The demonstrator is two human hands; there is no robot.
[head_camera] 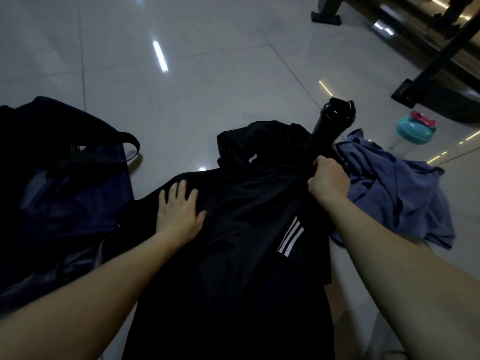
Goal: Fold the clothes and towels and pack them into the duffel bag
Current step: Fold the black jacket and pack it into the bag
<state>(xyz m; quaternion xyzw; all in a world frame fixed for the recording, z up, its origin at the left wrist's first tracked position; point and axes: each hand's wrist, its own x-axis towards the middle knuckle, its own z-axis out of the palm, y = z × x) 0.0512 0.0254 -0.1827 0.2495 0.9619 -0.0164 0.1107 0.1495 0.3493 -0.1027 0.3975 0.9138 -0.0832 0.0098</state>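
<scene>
On the glossy tiled floor (207, 74), centre of view: black jacket (233, 255) spread out lengthwise, collar end away from the person; small white lettering (252, 159) near the collar, three white stripes (291, 237) on the right-side panel; left hand (179, 211) lies flat on the jacket's left part, fingers straight and spread, pressing the cloth, gripping nothing; right hand (328, 180) clenched round a bunched fold of the jacket at its right upper edge, knuckles up; dark navy duffel bag (52, 190) just left of the jacket, touching its edge, mouth slack, black strap (127, 141) looped over the near end, contents too dark to make out; crumpled blue garment (394, 193) just right of the jacket, unfolded, beside the right hand; black bottle (330, 120) upright behind the jacket's right shoulder; teal-lidded clear bottle (413, 131) further right, apart from the clothes.
</scene>
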